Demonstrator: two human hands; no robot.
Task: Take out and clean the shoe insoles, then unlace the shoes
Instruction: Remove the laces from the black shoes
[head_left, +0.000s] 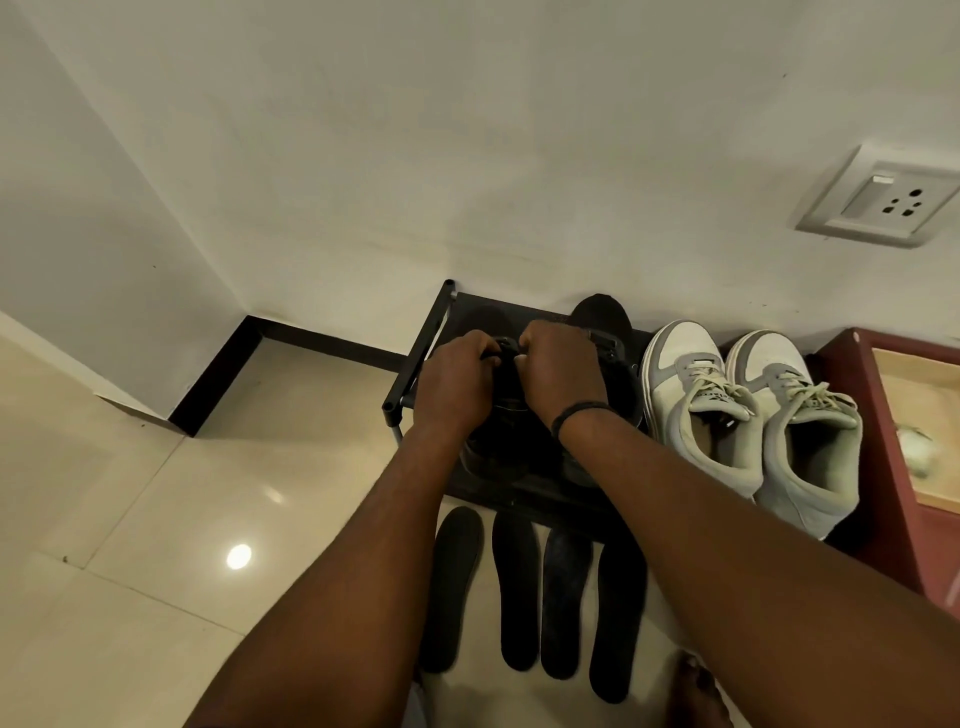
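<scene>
From the head view, my left hand (457, 382) and my right hand (563, 371) met just above the middle of the frame, over the black lace-up shoe (506, 436) that sat on the low black metal shoe rack (415, 364). The fingers of both hands were curled in at the shoe's laced front, knuckles up, and each seemed to pinch something dark there; I could not make out the lace itself against the black upper. A black cord bracelet (579, 413) circled my right wrist. A second black shoe (605, 332) lay just right of the first, mostly hidden behind my right hand and forearm.

Further right on the same rack stood the pair of white and grey laced sneakers (748, 415), side by side and touching, toes toward the wall, laces in place.

In the lower middle of the frame, four flat black shoe insoles (535, 597) lay in a row on the glossy cream tiled floor (156, 519), just in front of the rack, between my forearms, their long sides close together.

At the right edge stood a dark red wooden cabinet (872, 441). A white wall socket plate (883, 200) was set in the wall at the upper right.
</scene>
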